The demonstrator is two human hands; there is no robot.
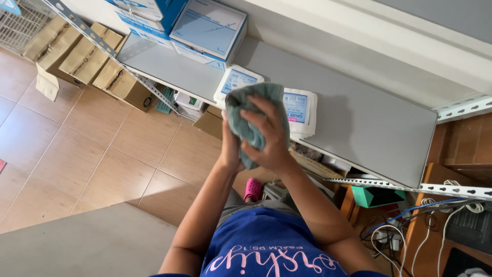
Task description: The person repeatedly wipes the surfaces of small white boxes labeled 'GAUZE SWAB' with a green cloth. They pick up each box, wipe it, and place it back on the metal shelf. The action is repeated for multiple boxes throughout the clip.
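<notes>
Above grey shelf (pixel 369 120), right hand (pixel 269 138) and left hand (pixel 230 146) clutch green cloth (pixel 251 110).

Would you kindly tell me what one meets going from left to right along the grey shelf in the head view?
Stacked blue and white boxes → a flat white and blue packet → the green cloth held in both hands → a stack of gauze packets → bare grey shelf.
</notes>
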